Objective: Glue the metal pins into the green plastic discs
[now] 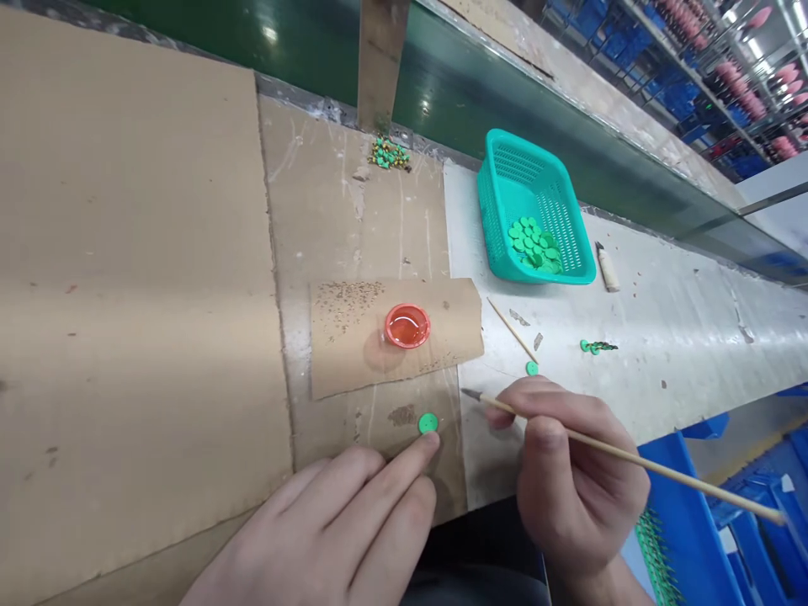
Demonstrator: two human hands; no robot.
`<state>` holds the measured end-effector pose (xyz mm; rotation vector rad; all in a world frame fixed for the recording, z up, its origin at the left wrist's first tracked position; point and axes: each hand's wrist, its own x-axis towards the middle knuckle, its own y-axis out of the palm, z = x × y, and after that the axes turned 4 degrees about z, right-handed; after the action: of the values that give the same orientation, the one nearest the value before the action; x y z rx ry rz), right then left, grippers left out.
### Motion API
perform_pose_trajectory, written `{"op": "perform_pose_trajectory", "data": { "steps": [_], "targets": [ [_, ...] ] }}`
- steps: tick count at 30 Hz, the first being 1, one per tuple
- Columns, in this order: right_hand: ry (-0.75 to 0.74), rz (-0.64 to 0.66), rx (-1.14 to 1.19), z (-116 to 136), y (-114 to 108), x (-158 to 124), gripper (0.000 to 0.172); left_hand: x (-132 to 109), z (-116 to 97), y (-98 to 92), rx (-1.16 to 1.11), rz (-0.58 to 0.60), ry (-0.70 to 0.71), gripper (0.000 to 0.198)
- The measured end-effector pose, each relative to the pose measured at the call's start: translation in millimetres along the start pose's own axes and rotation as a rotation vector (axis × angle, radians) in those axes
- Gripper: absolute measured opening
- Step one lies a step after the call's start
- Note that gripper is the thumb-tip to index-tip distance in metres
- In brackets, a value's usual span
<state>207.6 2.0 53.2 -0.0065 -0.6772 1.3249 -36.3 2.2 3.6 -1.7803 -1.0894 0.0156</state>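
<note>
My right hand (581, 471) is closed around the thin wooden handle of a fine paintbrush (675, 473). The dark bristle tip points left, clear of any surface. With fingers stretched out, my left hand (353, 522) rests at the front of the cardboard, one fingertip touching the lower edge of a round green disc (427, 422). Beyond it, a small red cup (407, 326) of clear reddish liquid stands on a loose cardboard piece (460, 316). Another green disc (532, 369) lies just past my right hand, beside a thin wooden stick (511, 330).
A turquoise basket (496, 210) at the back holds several green discs. Small green-and-gold pieces (390, 154) are heaped to its left. On the right are a whitish tube (607, 268) and small green discs with a dark twisted piece (597, 346). Blue bins (685, 497) stand below the table edge.
</note>
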Motion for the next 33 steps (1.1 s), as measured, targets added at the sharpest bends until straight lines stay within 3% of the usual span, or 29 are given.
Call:
{"op": "perform_pose_trajectory", "data": {
  "steps": [3, 7, 15, 20, 24, 25, 29, 33],
  "targets": [
    [0.049, 0.143, 0.003, 0.3, -7.8, -0.3, 0.027, 13.1, 1.3, -9.7, 0.010, 0.000, 0.070, 0.023],
    [0.069, 0.339, 0.013, -2.4, -7.5, -0.9, 0.033, 26.3, 2.0, -24.9, -0.102, 0.099, 0.094, 0.021],
    [-0.022, 0.582, -0.020, -5.3, -2.6, 14.2, 0.038, 39.2, -1.2, -40.8, -0.214, 0.222, 0.029, 0.021],
    [-0.069, 0.532, -0.090, -5.0, 2.9, 5.9, 0.029, 22.0, -3.9, -56.7, -0.278, 0.183, -0.059, 0.022],
    [-0.116, 0.413, -0.170, -2.3, 9.1, -5.4, 0.022, -3.6, -0.9, -63.1, -0.290, 0.015, -0.413, 0.003],
    [-0.127, 0.390, -0.167, -1.4, 8.5, -7.5, 0.022, -6.1, -0.4, -63.0, -0.302, -0.009, -0.500, 0.008],
    [-0.110, 0.306, -0.062, -0.8, -4.1, -12.6, 0.025, 12.3, -7.9, -60.9, -0.465, -0.044, -0.683, 0.021],
    [-0.057, 0.261, -0.078, -5.6, -18.7, -11.9, 0.019, 45.6, -22.5, -58.1, -0.609, -0.106, -0.652, 0.019]
  ]
}}
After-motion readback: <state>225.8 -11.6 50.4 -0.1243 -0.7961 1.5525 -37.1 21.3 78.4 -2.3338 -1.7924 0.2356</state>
